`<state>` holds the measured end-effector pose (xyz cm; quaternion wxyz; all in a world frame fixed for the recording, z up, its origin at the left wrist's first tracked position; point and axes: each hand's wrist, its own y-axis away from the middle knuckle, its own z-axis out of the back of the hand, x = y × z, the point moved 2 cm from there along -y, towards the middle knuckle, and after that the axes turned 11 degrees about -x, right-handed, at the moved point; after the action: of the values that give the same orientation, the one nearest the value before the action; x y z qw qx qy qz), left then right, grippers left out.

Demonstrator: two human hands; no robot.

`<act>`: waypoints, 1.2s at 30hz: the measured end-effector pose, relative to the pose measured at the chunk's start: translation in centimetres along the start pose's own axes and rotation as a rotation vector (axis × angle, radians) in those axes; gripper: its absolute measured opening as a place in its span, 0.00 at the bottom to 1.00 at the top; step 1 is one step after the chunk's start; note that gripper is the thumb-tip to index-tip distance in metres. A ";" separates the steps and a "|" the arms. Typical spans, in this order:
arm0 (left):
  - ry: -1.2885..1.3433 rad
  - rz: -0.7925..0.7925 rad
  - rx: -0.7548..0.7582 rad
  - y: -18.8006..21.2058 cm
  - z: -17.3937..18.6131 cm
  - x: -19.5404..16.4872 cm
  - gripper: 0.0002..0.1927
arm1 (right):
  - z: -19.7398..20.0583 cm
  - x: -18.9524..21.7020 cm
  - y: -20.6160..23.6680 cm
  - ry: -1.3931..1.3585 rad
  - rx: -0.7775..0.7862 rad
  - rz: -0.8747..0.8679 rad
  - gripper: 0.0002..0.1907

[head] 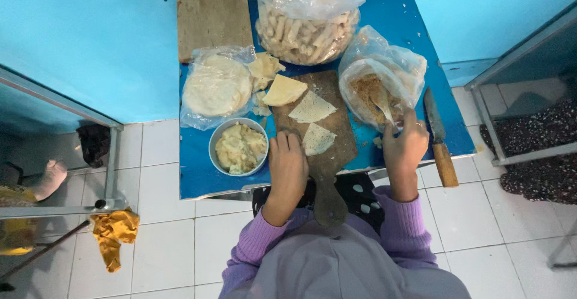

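Left hand [287, 165] lies flat and unclenched on the near end of the worn paddle-shaped wooden board [327, 149], fingertips just beside the nearest pale triangular dough sheet [317, 138] but, as far as I can see, gripping nothing. Further left on the small blue surface [198, 176] sit a clear bag of round flat wrappers [217, 85] and a grey metal bowl of lumpy yellowish filling [239, 148], touching the board's edge. Two more triangles lie higher on the board. These sheets look thin, limp and easily torn; I judge they are best lifted by a corner or slid along on flat fingers. Moving right, the right hand [404, 146] is curled around the handle of a metal spoon [381, 102] dipped into an open plastic bag of brown crumbs [378, 85]. Beyond it, a wooden-handled knife [439, 138] rests at the surface's right edge.
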<state>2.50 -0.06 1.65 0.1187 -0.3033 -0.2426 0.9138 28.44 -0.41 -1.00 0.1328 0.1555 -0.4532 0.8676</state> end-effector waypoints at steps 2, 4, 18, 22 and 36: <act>0.025 -0.001 -0.007 0.2 -0.2 0.0 0.07 | -0.4 -0.4 0.1 -0.069 -0.041 -0.058 0.21; 0.089 0.019 -0.018 0.1 -0.6 0.2 0.06 | -0.5 -0.7 -0.1 -0.155 -0.106 -0.103 0.20; 0.492 0.022 -0.058 0.2 -0.4 1.1 0.12 | -0.8 -1.1 -0.7 -0.551 -0.106 -0.240 0.16; 0.484 0.072 0.009 0.5 0.9 0.9 0.14 | -1.4 -2.2 -0.4 -0.765 -0.088 -0.377 0.16; 0.498 0.070 -0.077 1.5 1.5 -0.1 0.25 | 1.0 -0.4 1.5 -1.115 0.048 -0.633 0.13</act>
<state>1.54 -1.90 1.95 0.1314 -0.5314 -0.2298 0.8047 28.40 -2.07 -1.76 0.1232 0.7124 -0.3668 0.5854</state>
